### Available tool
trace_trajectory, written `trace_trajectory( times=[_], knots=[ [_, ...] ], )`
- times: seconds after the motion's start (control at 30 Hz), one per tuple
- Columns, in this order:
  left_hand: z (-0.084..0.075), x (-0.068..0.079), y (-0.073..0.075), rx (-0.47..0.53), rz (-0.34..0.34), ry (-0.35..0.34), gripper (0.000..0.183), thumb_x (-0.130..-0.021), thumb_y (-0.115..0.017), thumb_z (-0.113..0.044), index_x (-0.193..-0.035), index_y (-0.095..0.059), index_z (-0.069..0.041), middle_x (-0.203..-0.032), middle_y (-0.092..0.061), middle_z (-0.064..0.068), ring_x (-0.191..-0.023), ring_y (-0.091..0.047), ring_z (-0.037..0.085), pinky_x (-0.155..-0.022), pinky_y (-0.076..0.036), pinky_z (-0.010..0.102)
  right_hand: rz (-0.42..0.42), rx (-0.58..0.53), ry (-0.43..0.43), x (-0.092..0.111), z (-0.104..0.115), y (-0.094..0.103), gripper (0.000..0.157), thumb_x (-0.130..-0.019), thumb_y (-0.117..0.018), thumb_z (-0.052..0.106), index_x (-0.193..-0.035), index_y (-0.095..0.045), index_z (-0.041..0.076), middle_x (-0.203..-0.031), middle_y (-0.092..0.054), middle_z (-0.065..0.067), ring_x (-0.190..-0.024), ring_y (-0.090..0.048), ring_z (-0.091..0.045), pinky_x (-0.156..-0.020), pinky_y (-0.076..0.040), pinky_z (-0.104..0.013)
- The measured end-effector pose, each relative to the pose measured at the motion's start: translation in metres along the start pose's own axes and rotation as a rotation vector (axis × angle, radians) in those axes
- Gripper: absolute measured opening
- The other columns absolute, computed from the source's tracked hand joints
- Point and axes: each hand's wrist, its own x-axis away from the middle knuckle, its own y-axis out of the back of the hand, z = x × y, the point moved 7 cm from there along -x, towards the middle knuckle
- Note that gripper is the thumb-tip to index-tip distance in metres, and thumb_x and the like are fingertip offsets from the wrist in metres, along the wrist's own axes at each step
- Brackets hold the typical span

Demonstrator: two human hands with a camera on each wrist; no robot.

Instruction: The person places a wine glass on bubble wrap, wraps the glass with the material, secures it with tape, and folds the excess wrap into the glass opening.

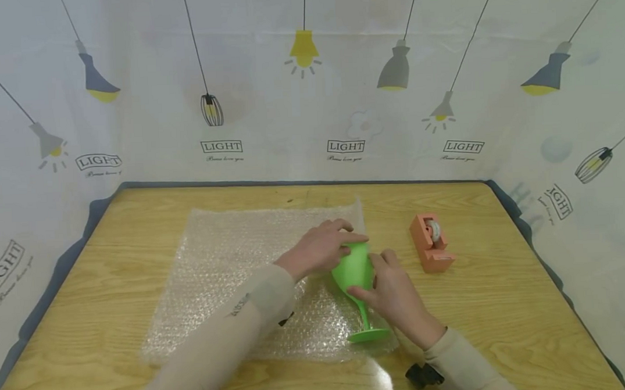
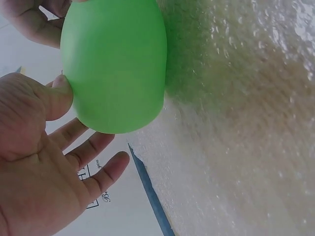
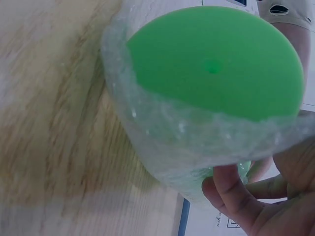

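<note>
A green plastic goblet (image 1: 353,269) lies on its side along the right edge of a sheet of bubble wrap (image 1: 241,239), its foot toward the person. My left hand (image 1: 320,250) holds the bowl at the rim; in the left wrist view its thumb (image 2: 60,96) presses the bowl's side and the fingers reach past the rim. On the goblet's right side, my right hand (image 1: 398,296) pinches the wrap's edge beside the bowl. Seen from the right wrist, the raised wrap (image 3: 157,132) curves round part of the round green foot (image 3: 211,64).
An orange tape dispenser (image 1: 431,245) with a roll of tape stands to the right of the wrap. The wooden table (image 1: 506,303) is bordered at the back and sides by a white cloth (image 1: 266,104) printed with lamps.
</note>
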Motion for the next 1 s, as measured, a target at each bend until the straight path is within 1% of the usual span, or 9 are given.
trace_trajectory(
  times=[0.13, 0.27, 0.37, 0.47, 0.6, 0.73, 0.8, 0.87, 1.0],
  knots=[
    [0.004, 0.003, 0.001, -0.027, -0.016, -0.004, 0.047, -0.105, -0.059, -0.023, -0.150, -0.053, -0.037, -0.157, -0.046, 0.001, -0.141, -0.045, 0.025, -0.115, -0.042, 0.050, 0.021, -0.029, -0.014, 0.001, 0.001, 0.000, 0.071, -0.077, -0.092, 0.023, -0.129, -0.060, -0.013, -0.105, -0.056, -0.019, -0.072, -0.058, -0.014, -0.057, -0.052, -0.017],
    [0.006, 0.007, 0.003, -0.098, -0.045, -0.032, 0.047, -0.104, -0.061, -0.024, -0.149, -0.055, -0.038, -0.156, -0.047, 0.002, -0.138, -0.047, 0.026, -0.112, -0.046, 0.049, 0.035, -0.071, 0.007, 0.002, 0.002, 0.003, 0.068, -0.082, -0.088, 0.020, -0.133, -0.058, -0.014, -0.105, -0.056, -0.020, -0.073, -0.058, -0.012, -0.055, -0.052, -0.017],
    [0.006, 0.010, 0.006, -0.153, -0.077, -0.060, 0.047, -0.103, -0.064, -0.025, -0.148, -0.057, -0.037, -0.154, -0.048, 0.002, -0.135, -0.049, 0.026, -0.109, -0.048, 0.047, 0.045, -0.080, 0.035, 0.001, 0.003, 0.005, 0.057, -0.089, -0.081, 0.015, -0.134, -0.058, -0.013, -0.104, -0.057, -0.020, -0.075, -0.062, -0.014, -0.057, -0.053, -0.018],
    [0.006, 0.014, 0.010, -0.169, -0.115, -0.084, 0.046, -0.101, -0.068, -0.023, -0.145, -0.060, -0.035, -0.151, -0.051, 0.003, -0.131, -0.051, 0.025, -0.106, -0.049, 0.045, 0.066, -0.101, 0.043, 0.000, 0.002, 0.007, 0.046, -0.096, -0.072, 0.008, -0.135, -0.059, -0.012, -0.107, -0.060, -0.022, -0.079, -0.067, -0.019, -0.059, -0.055, -0.019],
    [0.006, 0.018, 0.014, -0.161, -0.154, -0.105, 0.045, -0.098, -0.071, -0.021, -0.141, -0.064, -0.032, -0.145, -0.056, 0.004, -0.125, -0.054, 0.025, -0.100, -0.051, 0.042, 0.088, -0.132, 0.065, -0.002, 0.002, 0.010, 0.040, -0.097, -0.065, 0.001, -0.135, -0.060, -0.011, -0.113, -0.062, -0.026, -0.083, -0.071, -0.024, -0.064, -0.059, -0.022],
    [0.008, 0.021, 0.015, -0.134, -0.164, -0.107, 0.045, -0.096, -0.073, -0.020, -0.139, -0.066, -0.031, -0.139, -0.058, 0.007, -0.120, -0.055, 0.024, -0.097, -0.052, 0.038, 0.102, -0.152, 0.104, -0.002, 0.004, 0.011, 0.039, -0.093, -0.063, -0.006, -0.133, -0.063, -0.010, -0.114, -0.063, -0.025, -0.085, -0.071, -0.026, -0.069, -0.061, -0.027],
    [0.010, 0.023, 0.016, -0.104, -0.168, -0.107, 0.045, -0.095, -0.074, -0.018, -0.138, -0.066, -0.029, -0.136, -0.059, 0.008, -0.118, -0.056, 0.024, -0.096, -0.053, 0.036, 0.112, -0.170, 0.117, -0.002, 0.004, 0.012, 0.042, -0.090, -0.064, -0.009, -0.132, -0.063, -0.010, -0.114, -0.064, -0.024, -0.086, -0.071, -0.025, -0.072, -0.062, -0.027],
    [0.011, 0.025, 0.018, -0.070, -0.174, -0.107, 0.045, -0.093, -0.075, -0.018, -0.137, -0.067, -0.027, -0.133, -0.060, 0.009, -0.115, -0.057, 0.024, -0.094, -0.054, 0.034, 0.124, -0.187, 0.125, -0.002, 0.004, 0.012, 0.044, -0.088, -0.069, -0.010, -0.132, -0.064, -0.010, -0.114, -0.064, -0.022, -0.086, -0.071, -0.024, -0.073, -0.062, -0.027],
    [0.014, 0.029, 0.019, -0.022, -0.177, -0.100, 0.046, -0.092, -0.076, -0.017, -0.136, -0.068, -0.025, -0.126, -0.060, 0.009, -0.107, -0.057, 0.021, -0.088, -0.054, 0.031, 0.139, -0.219, 0.153, -0.003, 0.005, 0.012, 0.046, -0.086, -0.078, -0.005, -0.130, -0.065, -0.009, -0.110, -0.064, -0.017, -0.087, -0.071, -0.021, -0.075, -0.062, -0.027]
  ],
)
